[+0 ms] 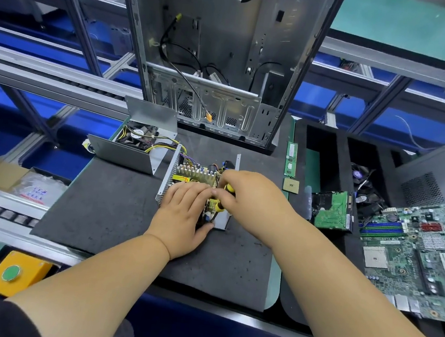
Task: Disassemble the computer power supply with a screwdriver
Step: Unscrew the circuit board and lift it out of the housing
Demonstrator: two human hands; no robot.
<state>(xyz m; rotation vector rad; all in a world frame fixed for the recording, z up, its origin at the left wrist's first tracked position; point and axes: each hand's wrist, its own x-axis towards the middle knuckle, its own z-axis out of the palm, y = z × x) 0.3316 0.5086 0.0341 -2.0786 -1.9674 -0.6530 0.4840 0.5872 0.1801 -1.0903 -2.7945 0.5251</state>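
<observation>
Head view: left hand (183, 213) lies flat, fingers straight, on the open power supply (195, 184). Right hand (251, 198) grips a yellow-black screwdriver (222, 200), tip slanting down toward the person into the board. Supply's long axis runs away from hands. Beyond the left hand: detached cover with fan (139, 143) on the table (107, 205).

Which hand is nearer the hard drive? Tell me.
Right. The right hand, gripping the screwdriver, is just left of the hard drive; the left hand is farther left.
</observation>
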